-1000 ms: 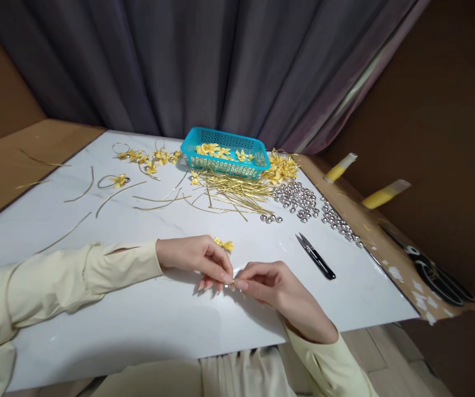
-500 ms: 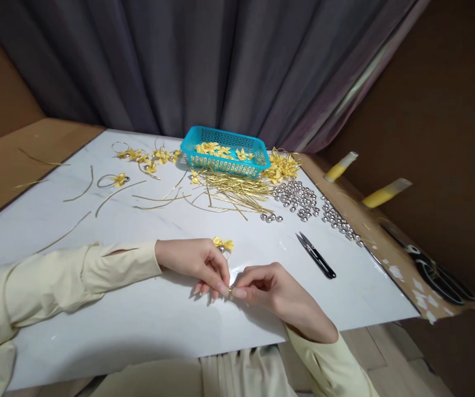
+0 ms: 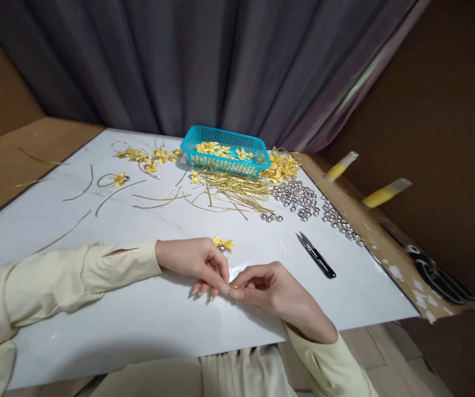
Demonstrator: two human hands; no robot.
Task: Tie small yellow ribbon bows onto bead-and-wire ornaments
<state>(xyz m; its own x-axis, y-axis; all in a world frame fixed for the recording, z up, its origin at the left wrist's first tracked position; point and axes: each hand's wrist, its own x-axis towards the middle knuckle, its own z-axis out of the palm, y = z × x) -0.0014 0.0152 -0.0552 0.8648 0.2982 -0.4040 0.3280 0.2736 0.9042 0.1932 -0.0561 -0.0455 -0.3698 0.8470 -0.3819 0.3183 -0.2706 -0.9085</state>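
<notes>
My left hand (image 3: 198, 264) and my right hand (image 3: 268, 286) meet low over the white table, thumb and forefinger of each pinched on a short bit of gold cord (image 3: 233, 286) between them. A yellow ribbon bow (image 3: 223, 242) with a silver bell (image 3: 222, 248) shows just beyond my left fingers; a thin loop runs from it toward my hands, partly hidden. The other fingers of my left hand curl below the pinch. Black thread snips (image 3: 317, 256) lie to the right of my hands.
A blue basket (image 3: 225, 132) holds yellow bows at the back. Before it lies a pile of gold cords (image 3: 241, 190). Silver bells (image 3: 297, 197) spread to its right. Large scissors (image 3: 440, 275) and two glue tubes (image 3: 387, 193) are on the brown right edge. Loose cords lie left.
My right fingertips have shifted slightly, and a little more of the gold cord shows between the two pinches. My left hand has hardly moved.
</notes>
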